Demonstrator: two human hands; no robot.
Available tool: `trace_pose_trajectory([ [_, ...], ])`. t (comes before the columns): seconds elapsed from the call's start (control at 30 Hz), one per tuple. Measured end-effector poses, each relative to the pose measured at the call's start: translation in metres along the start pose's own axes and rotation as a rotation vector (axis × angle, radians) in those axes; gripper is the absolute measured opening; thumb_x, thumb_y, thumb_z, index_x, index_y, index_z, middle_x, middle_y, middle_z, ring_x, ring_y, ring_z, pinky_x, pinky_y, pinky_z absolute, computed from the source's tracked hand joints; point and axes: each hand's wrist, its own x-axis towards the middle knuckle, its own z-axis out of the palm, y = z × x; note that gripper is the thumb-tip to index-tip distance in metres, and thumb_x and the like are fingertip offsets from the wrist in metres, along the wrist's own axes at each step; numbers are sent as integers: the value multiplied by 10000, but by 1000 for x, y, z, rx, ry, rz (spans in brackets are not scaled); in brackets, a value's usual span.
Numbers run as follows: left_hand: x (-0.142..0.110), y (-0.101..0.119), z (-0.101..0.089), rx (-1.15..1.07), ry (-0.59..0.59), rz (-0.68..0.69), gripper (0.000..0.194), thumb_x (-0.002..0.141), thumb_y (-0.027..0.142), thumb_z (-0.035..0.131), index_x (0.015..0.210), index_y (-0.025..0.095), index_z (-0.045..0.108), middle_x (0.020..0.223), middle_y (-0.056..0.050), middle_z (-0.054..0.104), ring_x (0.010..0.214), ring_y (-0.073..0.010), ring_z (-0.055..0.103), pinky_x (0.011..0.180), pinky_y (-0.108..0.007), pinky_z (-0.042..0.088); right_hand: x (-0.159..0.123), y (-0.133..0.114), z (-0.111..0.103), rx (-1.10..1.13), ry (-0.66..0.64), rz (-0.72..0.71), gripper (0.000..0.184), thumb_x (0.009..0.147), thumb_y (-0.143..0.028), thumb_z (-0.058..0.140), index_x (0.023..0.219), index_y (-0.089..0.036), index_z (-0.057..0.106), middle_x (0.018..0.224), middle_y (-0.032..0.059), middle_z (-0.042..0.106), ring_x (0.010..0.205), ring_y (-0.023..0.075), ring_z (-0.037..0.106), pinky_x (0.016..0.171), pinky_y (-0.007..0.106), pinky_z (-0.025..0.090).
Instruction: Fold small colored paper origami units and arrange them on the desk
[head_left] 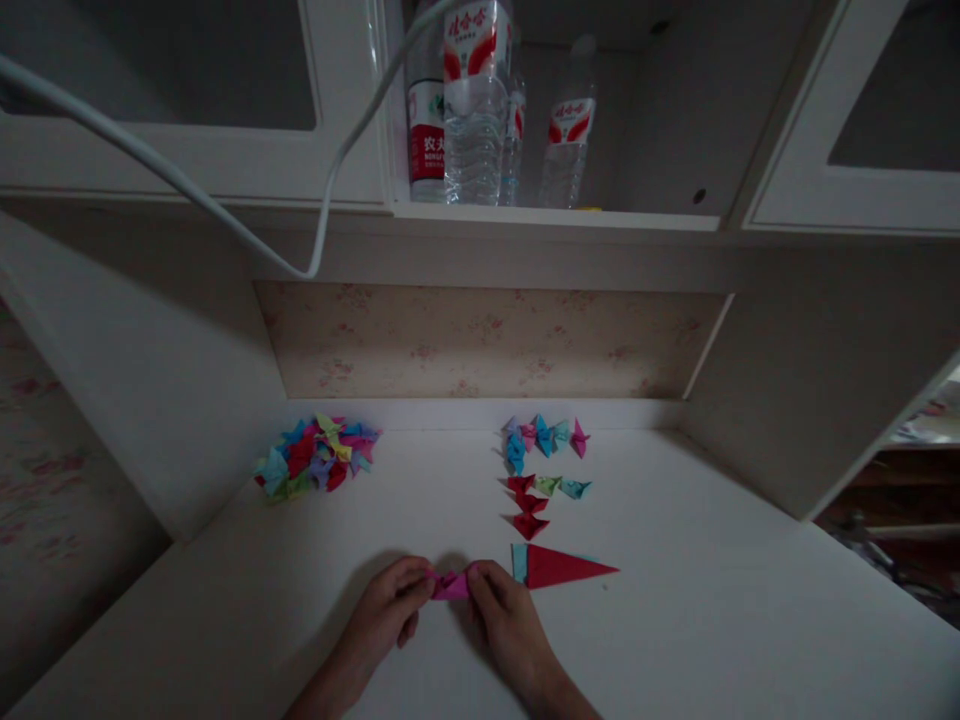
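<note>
A small folded piece of magenta paper [451,587] is held just above the white desk, pinched at both ends. My left hand [390,602] grips its left end between thumb and fingers. On its right end my right hand [510,618] is closed the same way, thumb on the near side. Close by that hand lies a red folded paper triangle [566,567], its tip pointing right, over a light blue paper piece [519,563]. Beyond it, several red folded paper pieces [529,505] sit in a short column.
At the back left is a heap of colourful folded paper pieces [319,458]. More folded pieces [544,434] stand at the back, right of centre. Plastic bottles [476,140] are in the open cabinet above the desk [675,620]. A white cable [225,215] hangs in front of the cabinets.
</note>
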Motion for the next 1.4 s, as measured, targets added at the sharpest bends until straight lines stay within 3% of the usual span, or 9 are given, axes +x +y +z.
trace_pose_trajectory([
  [0.6,4,-6,-2,-18,-49,24,395,720,513,653,847,153,554,679,15,611,332,-18,335,326,-170,203,1,4,0,14,-1,17,429,910,-543,415,792,-172,595,587,-35,444,510,107,390,462,215,276],
  [0.8,1,-4,0,3,-9,9,523,673,567,678,963,137,608,753,-31,658,349,-33,378,346,-183,242,0,-1,0,32,4,26,438,903,-551,421,793,-167,598,570,-39,434,503,105,380,459,219,265],
  [0.93,4,-7,-4,65,-27,28,482,692,576,651,852,121,648,633,-5,612,367,-67,436,340,-189,287,2,3,0,84,38,43,453,896,-575,410,776,-170,574,561,-41,425,490,104,369,445,220,266],
  [1.1,15,15,-11,41,120,48,394,681,496,673,840,140,616,640,6,617,397,-75,469,346,-172,278,3,7,0,134,61,93,443,887,-585,423,823,-173,573,546,-50,427,467,98,370,428,213,259],
  [1.17,21,34,-3,51,146,82,345,687,457,666,824,150,589,673,2,632,419,-78,486,354,-169,281,4,7,0,143,49,95,453,886,-590,420,851,-168,582,533,-55,424,452,94,360,419,211,250],
  [1.23,30,55,15,105,96,136,287,725,422,631,825,157,581,693,2,636,451,-84,514,370,-168,295,5,6,1,128,37,85,457,892,-584,411,853,-163,586,533,-52,441,452,94,368,421,209,256],
  [1.33,49,81,56,283,-37,218,241,783,375,569,843,147,619,726,-17,663,488,-99,558,420,-187,368,6,6,1,92,22,73,451,907,-559,395,841,-159,591,540,-43,461,464,98,392,432,208,272],
  [1.4,65,90,88,476,-59,340,249,806,335,542,859,131,676,794,-50,696,568,-120,602,539,-220,457,5,7,0,67,21,62,432,911,-532,398,817,-158,594,542,-40,464,476,102,405,443,207,285],
])
